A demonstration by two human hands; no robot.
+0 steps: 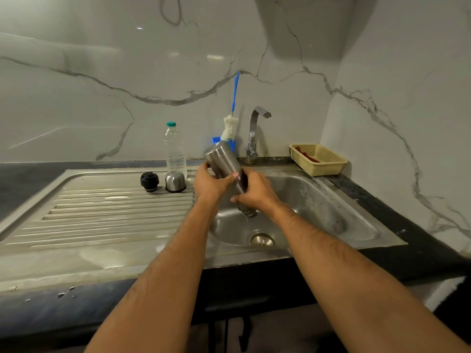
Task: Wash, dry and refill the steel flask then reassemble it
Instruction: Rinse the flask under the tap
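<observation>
Yellow basket (321, 166) rt; blue holder (230, 143) w/ brush (230, 128).

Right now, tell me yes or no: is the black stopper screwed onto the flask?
No: the black stopper stands on the drainboard beside the steel cup.

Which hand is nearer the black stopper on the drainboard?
Left. The left hand grips the flask just right of the black stopper; the right hand is farther right, over the sink.

Both bare forearms reach toward twelve o'clock, converging mid-frame. The left hand (210, 180) curls around the tilted flask (224, 163) from nine o'clock, thumb across its front. The right hand (256, 191) grips lower down, from three o'clock, knuckles facing the camera.
</observation>
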